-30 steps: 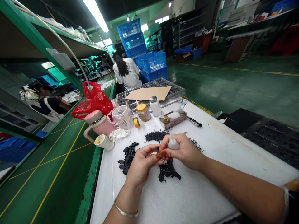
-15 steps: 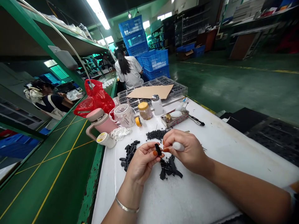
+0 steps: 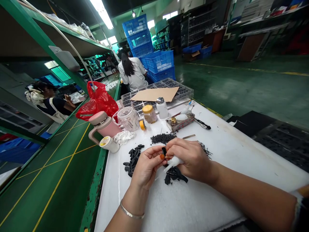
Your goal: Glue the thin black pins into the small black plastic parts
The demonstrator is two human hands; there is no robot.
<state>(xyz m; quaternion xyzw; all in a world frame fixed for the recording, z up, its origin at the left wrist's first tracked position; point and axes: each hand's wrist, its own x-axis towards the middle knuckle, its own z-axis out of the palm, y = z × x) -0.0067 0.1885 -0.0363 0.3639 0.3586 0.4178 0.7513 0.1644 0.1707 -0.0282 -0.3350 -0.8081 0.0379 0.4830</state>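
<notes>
My left hand [image 3: 149,161] pinches a small black part [image 3: 164,150] between thumb and fingertips. Close against it, my right hand [image 3: 190,159] is closed around a small white squeeze bottle [image 3: 175,161], whose thin pale nozzle points down and to the left. The right fingertips meet the left ones at the black part, so what they do there is partly hidden. Below the hands lies a pile of black pieces [image 3: 175,175]. Another heap of black parts [image 3: 132,161] is left of my left hand, and tiny black rings [image 3: 163,138] lie just beyond.
Thin black pins [image 3: 205,150] lie right of my right hand. Farther back stand a pink mug [image 3: 107,125], a clear tub [image 3: 127,119], a yellow-lidded jar [image 3: 149,114], a pump bottle [image 3: 161,108] and a tool box [image 3: 181,122]. A green conveyor [image 3: 60,167] runs along the left.
My right hand has turned and moved slightly down, swinging the white bottle so its nozzle shows at lower left. The left hand stays nearly in place, still holding the black part.
</notes>
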